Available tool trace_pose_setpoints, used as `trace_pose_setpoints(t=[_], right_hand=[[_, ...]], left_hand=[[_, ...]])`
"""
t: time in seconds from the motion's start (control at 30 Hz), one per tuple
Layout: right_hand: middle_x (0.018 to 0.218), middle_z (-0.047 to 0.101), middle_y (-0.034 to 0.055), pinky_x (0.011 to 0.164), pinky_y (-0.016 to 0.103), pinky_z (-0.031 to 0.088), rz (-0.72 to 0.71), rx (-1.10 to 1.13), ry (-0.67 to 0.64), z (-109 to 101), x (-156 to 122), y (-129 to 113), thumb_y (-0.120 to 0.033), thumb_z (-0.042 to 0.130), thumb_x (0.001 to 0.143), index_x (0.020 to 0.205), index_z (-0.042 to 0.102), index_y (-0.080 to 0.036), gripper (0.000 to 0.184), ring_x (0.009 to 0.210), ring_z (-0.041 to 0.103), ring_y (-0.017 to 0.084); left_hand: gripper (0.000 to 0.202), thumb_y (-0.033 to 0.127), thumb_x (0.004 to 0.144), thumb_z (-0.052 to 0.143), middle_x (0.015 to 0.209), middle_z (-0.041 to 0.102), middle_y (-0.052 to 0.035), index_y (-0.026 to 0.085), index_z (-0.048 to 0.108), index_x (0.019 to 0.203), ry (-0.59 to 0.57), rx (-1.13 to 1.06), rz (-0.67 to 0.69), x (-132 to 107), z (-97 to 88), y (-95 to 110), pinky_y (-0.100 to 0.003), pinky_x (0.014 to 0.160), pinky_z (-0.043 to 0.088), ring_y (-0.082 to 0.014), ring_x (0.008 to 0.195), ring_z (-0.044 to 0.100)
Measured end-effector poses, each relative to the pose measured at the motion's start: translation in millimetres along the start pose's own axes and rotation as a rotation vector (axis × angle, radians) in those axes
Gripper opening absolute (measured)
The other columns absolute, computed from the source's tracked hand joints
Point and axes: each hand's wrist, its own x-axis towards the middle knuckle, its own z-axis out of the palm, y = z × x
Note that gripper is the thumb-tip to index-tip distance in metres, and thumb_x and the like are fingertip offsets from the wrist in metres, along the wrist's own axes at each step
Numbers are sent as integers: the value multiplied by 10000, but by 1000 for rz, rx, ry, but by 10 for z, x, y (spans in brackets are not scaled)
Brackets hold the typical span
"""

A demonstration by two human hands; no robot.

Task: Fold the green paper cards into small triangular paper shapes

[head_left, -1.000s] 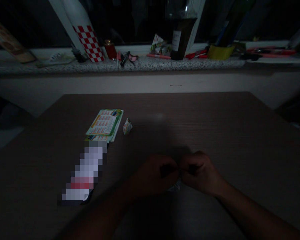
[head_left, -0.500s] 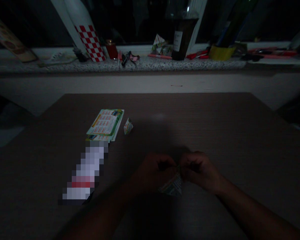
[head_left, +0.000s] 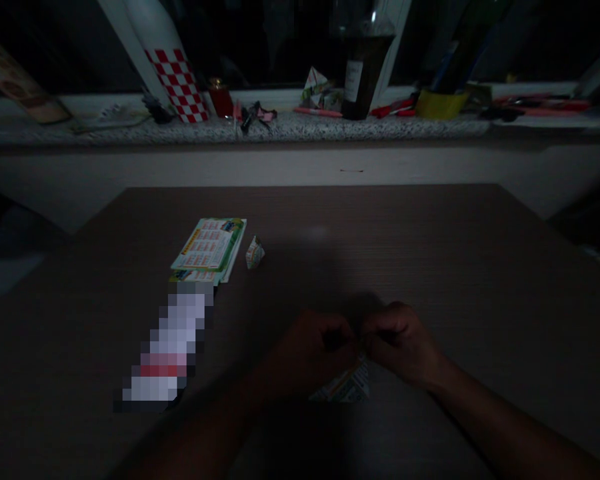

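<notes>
A folded piece of printed paper (head_left: pixel 347 387), roughly triangular, is between my hands near the front of the table. My left hand (head_left: pixel 317 347) pinches its upper part from the left, covering much of it. From the right, my right hand (head_left: pixel 400 343) pinches the paper's top corner, thumb against forefinger. The fingertips of both hands almost meet there, and the fold under them is hidden and dark. Beyond my left hand stands a small folded paper shape (head_left: pixel 255 253), beside a stack of printed calendar cards (head_left: pixel 207 245).
A pixelated phone-like object (head_left: pixel 167 347) lies left of my left forearm on the brown table (head_left: pixel 430 247). Along the granite sill (head_left: pixel 280 130) behind stand a red-checked white bottle (head_left: pixel 180 83), a dark bottle (head_left: pixel 363 77), a yellow holder (head_left: pixel 441 105) and another folded paper (head_left: pixel 316 87).
The paper's lower edge has come slightly down and spread wider below my hands. My left hand has shifted a little to the right; both hands keep pinching. The view has moved slightly.
</notes>
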Motion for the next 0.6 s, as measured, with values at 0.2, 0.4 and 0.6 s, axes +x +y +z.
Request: trace_pose_setpoints(t=[0.2,0.4,0.6], right_hand=[[492,408,-50,416,185,281,108,136,127,75,-5,-35,-140,525,626,524,495,-177,113,455,335,69],[523,374,-71,422,176,245,158,194,124,101,-2,-48,-102,557,581,561,466,-184,124,471,299,58],[608,442,-48,459,192,303,157,304,85,24,5,-30,-169,593,713,741,540,-183,62,517,389,82]], left_hand=[[203,308,804,583,586,510,37,129,619,714,97,-1,47,7,34,4,-174,489,317,-70,531,425],[187,285,799,600,601,573,18,131,643,703,166,43,44,3,28,34,-181,500,333,-83,545,479],[149,265,790,614,644,623,16,140,661,724,279,-64,70,19,-22,41,-181,541,397,-90,585,535]])
